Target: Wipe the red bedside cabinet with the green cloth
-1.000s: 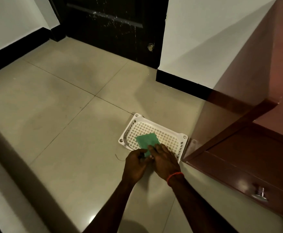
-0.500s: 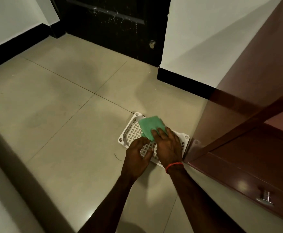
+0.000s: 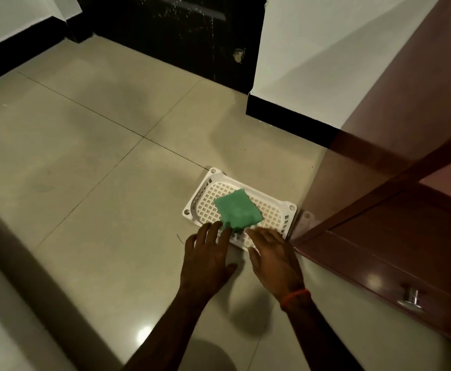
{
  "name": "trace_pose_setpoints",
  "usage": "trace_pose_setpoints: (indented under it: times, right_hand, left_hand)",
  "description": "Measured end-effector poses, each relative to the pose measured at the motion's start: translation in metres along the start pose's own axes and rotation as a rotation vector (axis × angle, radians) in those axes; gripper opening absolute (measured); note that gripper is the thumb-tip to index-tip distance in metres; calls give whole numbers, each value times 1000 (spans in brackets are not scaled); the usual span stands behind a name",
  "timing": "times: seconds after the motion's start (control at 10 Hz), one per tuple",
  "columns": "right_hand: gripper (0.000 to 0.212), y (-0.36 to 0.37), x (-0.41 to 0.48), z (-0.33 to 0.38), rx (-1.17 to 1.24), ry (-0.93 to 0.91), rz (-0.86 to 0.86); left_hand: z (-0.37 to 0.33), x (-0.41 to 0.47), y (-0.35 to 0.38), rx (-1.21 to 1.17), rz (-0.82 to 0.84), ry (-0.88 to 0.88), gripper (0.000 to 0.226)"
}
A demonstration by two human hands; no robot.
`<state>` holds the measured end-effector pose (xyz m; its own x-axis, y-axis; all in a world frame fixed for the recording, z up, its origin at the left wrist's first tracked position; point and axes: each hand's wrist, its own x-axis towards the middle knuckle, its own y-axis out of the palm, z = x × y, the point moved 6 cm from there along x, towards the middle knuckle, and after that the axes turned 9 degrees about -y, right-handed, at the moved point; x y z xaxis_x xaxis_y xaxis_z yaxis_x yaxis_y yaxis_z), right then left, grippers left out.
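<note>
A folded green cloth (image 3: 237, 208) lies in a white perforated plastic basket (image 3: 205, 200) on the tiled floor. My left hand (image 3: 209, 259) hovers flat just in front of the basket, fingers spread, its fingertips at the cloth's near edge. To its right, my right hand (image 3: 274, 259) is also flat with fingers apart, holding nothing, over the basket's near rim. The red bedside cabinet (image 3: 395, 183) stands on the right, its corner right next to the basket, with a drawer and a metal knob (image 3: 412, 301) low on its front.
A dark door (image 3: 171, 36) with a small round knob stands at the back. White walls with black skirting run on the left and behind the cabinet. A dark ledge edge crosses the lower left corner.
Both hands held the cloth over the basket, then laid it down and drew back toward me. The cloth now rests alone in the basket.
</note>
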<state>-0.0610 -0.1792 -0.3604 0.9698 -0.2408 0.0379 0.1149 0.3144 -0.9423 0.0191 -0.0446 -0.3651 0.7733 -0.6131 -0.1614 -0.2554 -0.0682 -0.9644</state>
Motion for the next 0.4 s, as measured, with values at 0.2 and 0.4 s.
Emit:
trace_pose_setpoints:
  times: [0.2,0.4]
  right_hand:
    - [101,29,-148,-30,25,423,482]
    - [126,51,-148,-25,108,588,724]
  left_hand:
    - [1,-59,41,11,323,-54,142]
    - [-19,-60,70,146,612,-37,150]
